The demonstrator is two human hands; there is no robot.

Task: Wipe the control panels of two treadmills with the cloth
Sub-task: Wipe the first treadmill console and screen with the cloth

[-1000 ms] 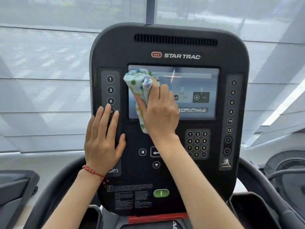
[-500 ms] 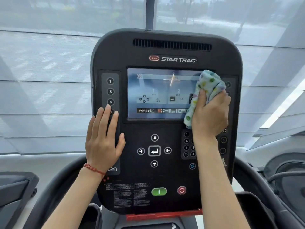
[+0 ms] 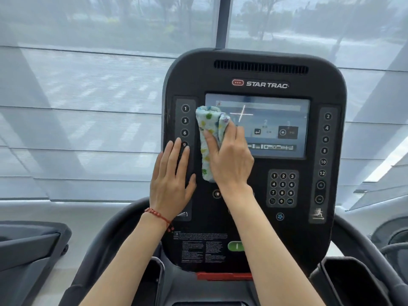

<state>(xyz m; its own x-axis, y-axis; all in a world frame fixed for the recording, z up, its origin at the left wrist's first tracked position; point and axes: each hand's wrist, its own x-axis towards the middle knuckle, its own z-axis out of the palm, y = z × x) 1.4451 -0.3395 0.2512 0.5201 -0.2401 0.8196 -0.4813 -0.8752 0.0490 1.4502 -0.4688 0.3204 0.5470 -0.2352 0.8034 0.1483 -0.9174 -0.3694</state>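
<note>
- The cloth (image 3: pixel 209 138), white with coloured spots, is lying bunched against the left edge of the screen (image 3: pixel 271 127) on the control panel (image 3: pixel 254 89); its long axis is running up and down, from just below the screen's top left corner to below the screen's lower edge.
- The right hand (image 3: pixel 229 160) is pressing and gripping the cloth, fingers curled over its right side and thumb lying across its front; the cloth is sitting to the upper left of the palm, so the wiping face is leading on the left.
- The left hand (image 3: pixel 171 184) is resting flat on the left button column (image 3: pixel 185 127), fingers straight and grasping nothing; it is lying just beside the cloth's lower end, with fingertips beside the button marked 9.
- Judging from this, the open room is lying to the right: the rest of the screen, the number keypad (image 3: pixel 283 188) and the right button column (image 3: pixel 324 151) are all uncovered; leftward travel is being blocked by the bracing hand and the panel's left edge is near.
- The lower panel, with the green button (image 3: pixel 235 246) partly hidden behind the right forearm, is looking unwiped territory too, though I cannot tell that for certain.
- A second treadmill (image 3: pixel 28 246) is showing at the lower left, well apart.
</note>
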